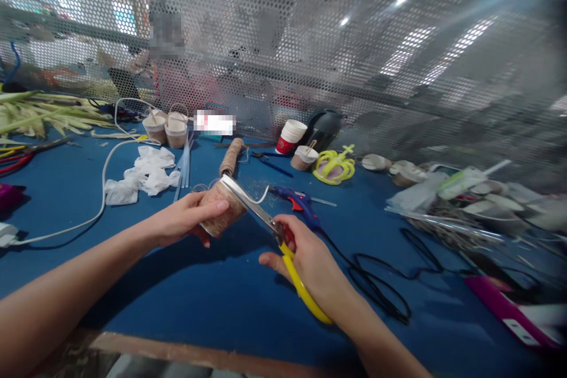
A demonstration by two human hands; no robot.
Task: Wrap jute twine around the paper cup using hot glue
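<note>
A glue gun [306, 208] and twine spool [231, 157] suggest a craft workshop.

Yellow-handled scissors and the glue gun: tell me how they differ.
The scissors are held in the right hand, blades at the rim of the twine-wrapped cup; the glue gun lies on the blue table, unheld. The scissors have yellow handles, while the glue gun is blue with a red trigger. Both have their working ends toward the picture's left.

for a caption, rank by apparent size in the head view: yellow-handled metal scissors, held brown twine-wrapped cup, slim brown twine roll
Yellow-handled metal scissors
Brown twine-wrapped cup
Slim brown twine roll
Nearness leaves true sizes unsure.
</note>
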